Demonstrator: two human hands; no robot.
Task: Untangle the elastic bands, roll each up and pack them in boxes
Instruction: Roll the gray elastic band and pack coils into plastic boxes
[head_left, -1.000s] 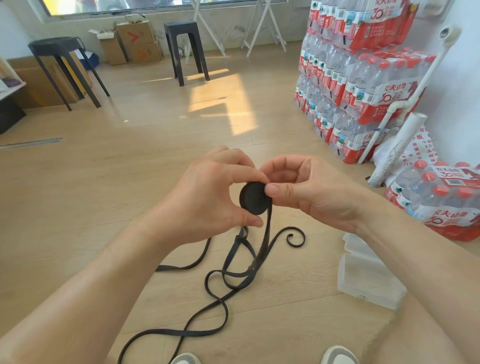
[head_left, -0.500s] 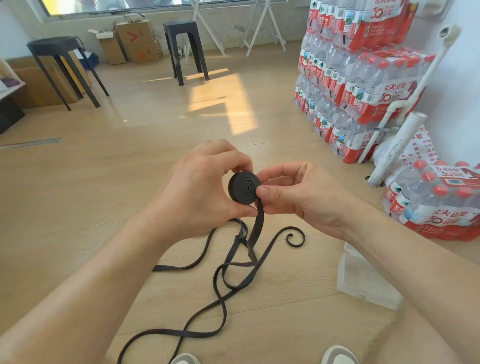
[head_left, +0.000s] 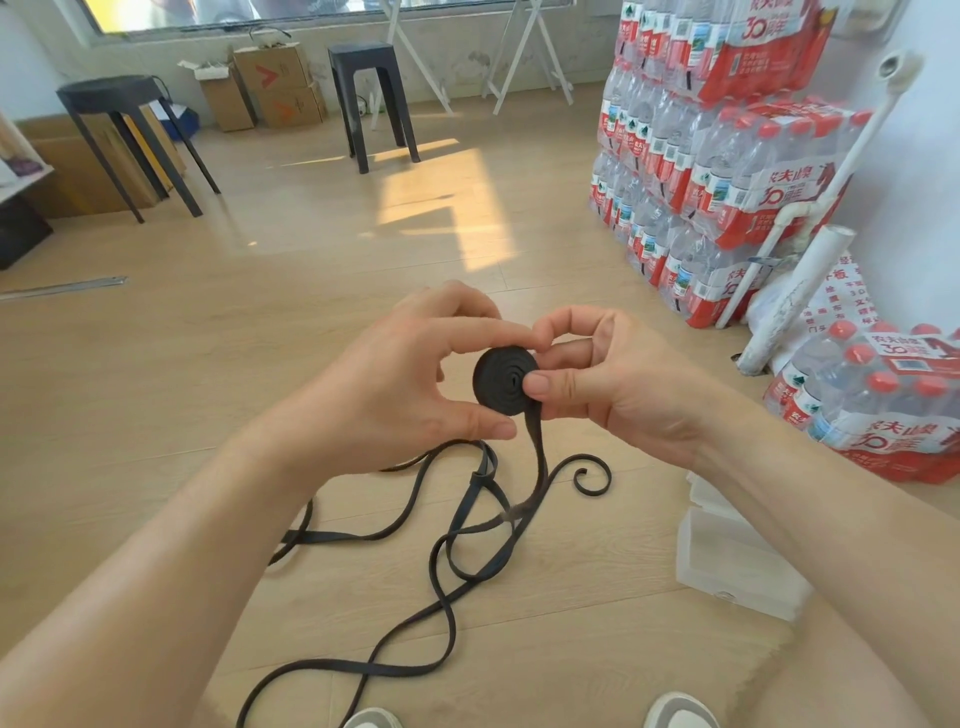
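A black elastic band is wound into a flat round roll (head_left: 501, 380) held in the air over the floor. My left hand (head_left: 415, 384) pinches the roll's rim between thumb and fingers. My right hand (head_left: 608, 379) grips its other side, with the thumb on the face. From the roll's lower edge the unrolled band (head_left: 537, 467) hangs to the wooden floor, where it lies in loose crossing loops (head_left: 452, 545) with a curled end (head_left: 592, 478). Clear plastic boxes (head_left: 727, 566) lie on the floor at the right, partly behind my right forearm.
Shrink-wrapped packs of water bottles are stacked at the right (head_left: 727, 156) and near my right arm (head_left: 878, 405). White tubes (head_left: 789, 301) lean on them. Two black stools (head_left: 374, 98) and cardboard boxes (head_left: 275, 83) stand at the back. My shoe tips (head_left: 675, 714) show at the bottom.
The roll has turned a little in my fingers and taken up more band. The loose strand and loops on the floor have shifted slightly. Both hands stay at about the same height.
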